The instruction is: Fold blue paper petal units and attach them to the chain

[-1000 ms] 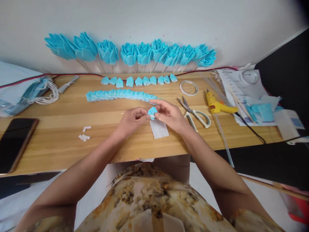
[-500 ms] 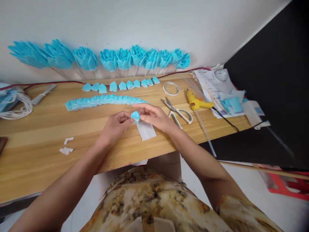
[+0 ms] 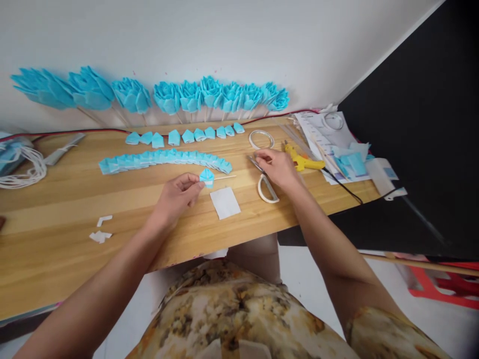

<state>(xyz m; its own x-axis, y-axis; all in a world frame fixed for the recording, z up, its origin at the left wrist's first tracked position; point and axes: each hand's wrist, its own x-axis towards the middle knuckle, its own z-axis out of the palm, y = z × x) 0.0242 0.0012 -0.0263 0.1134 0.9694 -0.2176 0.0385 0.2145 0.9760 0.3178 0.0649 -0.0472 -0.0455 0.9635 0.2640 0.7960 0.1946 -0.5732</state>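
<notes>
Jutting from the left grip (image 3: 178, 197) (pinched): blue folded piece (image 3: 206, 176).

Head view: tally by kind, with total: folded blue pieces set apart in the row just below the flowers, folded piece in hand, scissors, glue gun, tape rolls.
Row of folded blue pieces: 10
Folded piece in left hand: 1
Scissors: 1
Glue gun: 1
Tape rolls: 2
Total: 15

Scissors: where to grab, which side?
Probably by the exposed white handle loop, from the near side: its open ring extends that way, the blades of the scissors point away, and the right hand hides much of the rest.
</notes>
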